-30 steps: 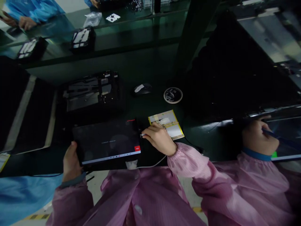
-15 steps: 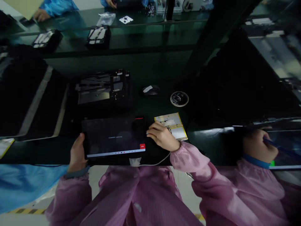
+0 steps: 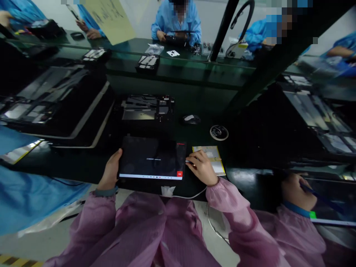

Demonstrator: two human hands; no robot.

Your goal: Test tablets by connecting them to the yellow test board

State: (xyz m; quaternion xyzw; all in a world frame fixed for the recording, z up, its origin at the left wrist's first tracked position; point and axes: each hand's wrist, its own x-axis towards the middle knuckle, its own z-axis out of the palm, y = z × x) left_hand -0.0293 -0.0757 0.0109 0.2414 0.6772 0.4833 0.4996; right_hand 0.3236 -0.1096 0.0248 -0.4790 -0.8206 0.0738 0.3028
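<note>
Tablet (image 3: 152, 165) is at bench (image 3: 241, 180) edge, center. L hand (image 3: 110, 171) clamps its left side; R hand (image 3: 203, 168) pinches sm. pale piece (image 3: 187, 161) by its right edge. Prob. light, stiff, slick, fragile glass; best held by edges.

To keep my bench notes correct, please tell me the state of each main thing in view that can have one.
Screen: lit, mostly dark
Left hand: closed on screen's left edge
Right hand: pinching small piece at screen's right edge
Mouse: unheld
Dish: holding small parts
Yellow-edged pack: flat, partly hidden
White cable: curved
Neighbour's screen: lit
</note>
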